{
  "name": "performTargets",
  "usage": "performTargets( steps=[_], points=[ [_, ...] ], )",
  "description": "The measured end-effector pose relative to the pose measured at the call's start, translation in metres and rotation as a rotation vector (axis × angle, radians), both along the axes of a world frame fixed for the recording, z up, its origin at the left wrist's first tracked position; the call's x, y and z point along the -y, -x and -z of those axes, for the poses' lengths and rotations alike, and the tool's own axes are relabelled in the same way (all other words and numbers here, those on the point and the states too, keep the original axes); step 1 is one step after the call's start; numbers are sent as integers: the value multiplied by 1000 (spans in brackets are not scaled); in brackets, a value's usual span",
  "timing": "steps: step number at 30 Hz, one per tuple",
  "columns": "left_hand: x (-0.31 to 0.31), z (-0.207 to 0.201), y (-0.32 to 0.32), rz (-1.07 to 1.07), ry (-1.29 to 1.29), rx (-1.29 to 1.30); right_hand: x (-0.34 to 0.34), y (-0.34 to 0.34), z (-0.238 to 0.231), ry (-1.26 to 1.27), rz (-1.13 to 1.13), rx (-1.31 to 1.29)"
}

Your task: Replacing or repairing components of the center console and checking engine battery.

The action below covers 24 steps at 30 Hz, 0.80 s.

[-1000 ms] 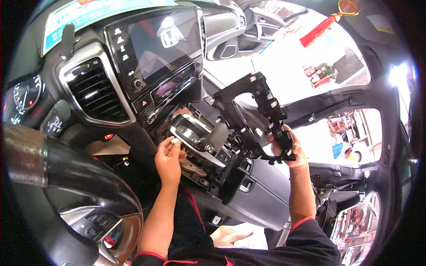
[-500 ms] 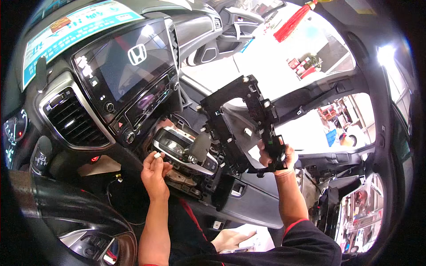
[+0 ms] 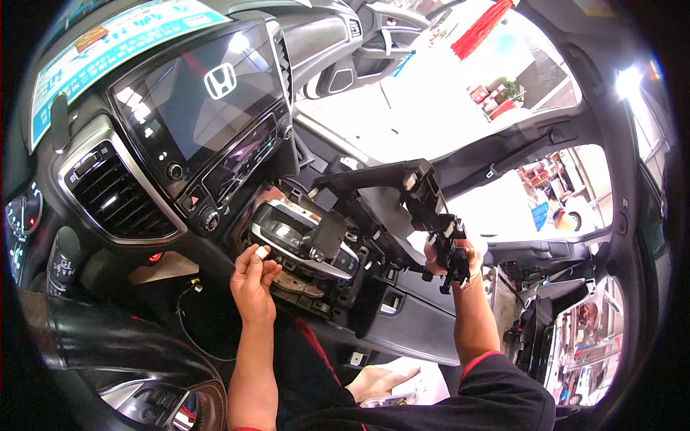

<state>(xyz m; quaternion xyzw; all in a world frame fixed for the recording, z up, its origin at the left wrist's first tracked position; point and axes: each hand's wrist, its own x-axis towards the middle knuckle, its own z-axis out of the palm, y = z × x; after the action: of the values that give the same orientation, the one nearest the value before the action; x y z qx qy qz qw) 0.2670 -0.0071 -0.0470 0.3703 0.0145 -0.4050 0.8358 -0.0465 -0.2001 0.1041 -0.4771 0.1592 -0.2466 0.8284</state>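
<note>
A small white clip is pinched between the fingertips of my left hand, just left of the exposed gear shifter console. My right hand grips a black plastic trim frame by its near right end. That frame is tilted, with its clip-studded side showing and a large opening in its middle. It hangs above the centre console, to the right of the gear lever. Around the lever lies a silver-edged shifter panel, with bare metal and brackets beside it.
A dashboard screen and an air vent stand at the left. The steering wheel fills the lower left. A grey armrest lies behind the shifter. A red tassel hangs at the top right.
The trim frame has tipped over and dropped lower, so its opening now looks narrower. My left hand stays near the shifter, still holding the white clip.
</note>
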Motion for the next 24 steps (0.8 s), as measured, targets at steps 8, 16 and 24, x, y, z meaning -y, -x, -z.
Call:
performTargets(
  steps=[8, 16, 24],
  points=[
    [-9, 2, -4, 28, -38, 20, 4, 0, 8, 28, 56, 0],
    [-3, 8, -1, 59, 11, 3, -40, -32, -43, 482, 95, -413],
    [-3, 6, -1, 30, -19, -2, -98, -100, -41, 1243, -100, -733]
  ],
)
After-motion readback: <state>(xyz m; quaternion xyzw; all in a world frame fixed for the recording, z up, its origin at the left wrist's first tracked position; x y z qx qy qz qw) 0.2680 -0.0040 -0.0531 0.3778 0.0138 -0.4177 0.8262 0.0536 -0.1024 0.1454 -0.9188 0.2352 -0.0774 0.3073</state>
